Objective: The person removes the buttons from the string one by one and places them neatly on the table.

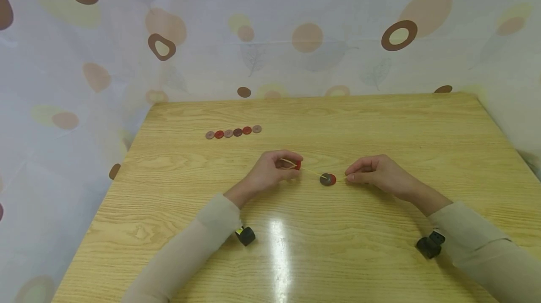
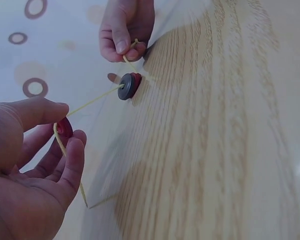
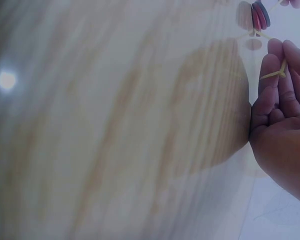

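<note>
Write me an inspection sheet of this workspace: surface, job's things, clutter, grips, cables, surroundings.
Surface: wood-grain tabletop, with bright glare near the front.
Job's things: yellow string carrying a dark button and at least one red button; row of six buttons toward the table's back left.
Clutter: nothing seen.
Left grip: pinches a further red button, string showing on both sides of it.
Right grip: pinches the string.
Cables: nothing seen.
Surroundings: patterned covering behind the table and at its sides.
</note>
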